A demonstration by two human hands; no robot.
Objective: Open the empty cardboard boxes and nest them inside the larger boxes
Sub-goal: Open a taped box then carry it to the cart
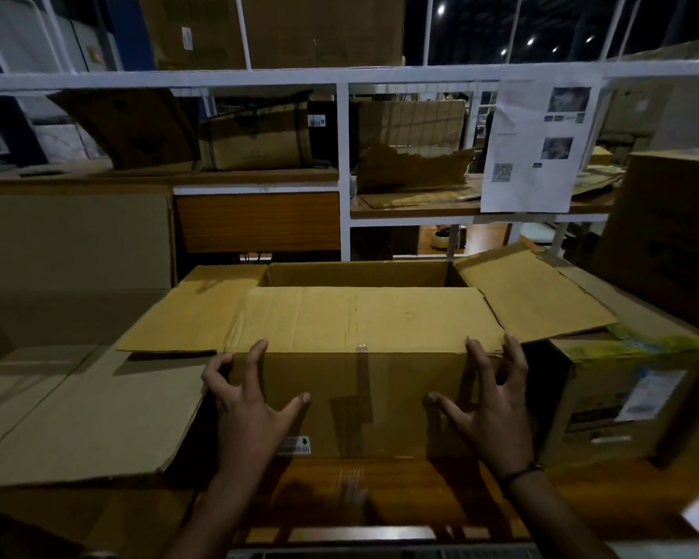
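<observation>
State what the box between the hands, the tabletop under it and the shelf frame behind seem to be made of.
Box: brown corrugated cardboard, matte, with creased flaps and clear tape on the seam. Tabletop: wood or wood-look laminate, glossy grain. Shelf frame: probably white-painted metal, thin straight bars.

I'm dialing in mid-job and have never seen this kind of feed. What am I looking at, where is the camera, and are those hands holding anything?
There is one picture only, from a wide-angle camera worn on a person's head, looking forward and down. No machine is involved: the two bare hands do the work.

The left hand and right hand are spread with fingers open against the near wall of a cardboard box, at its two front corners. They press or steady it; nothing is gripped inside either hand.

The box stands on a wooden table. Its side flaps are folded outward and the near flap lies over the top, with only a strip of the inside visible at the back. A second box stands at the right, flattened cardboard lies at the left, and a white shelf rack with more cardboard stands behind.
</observation>
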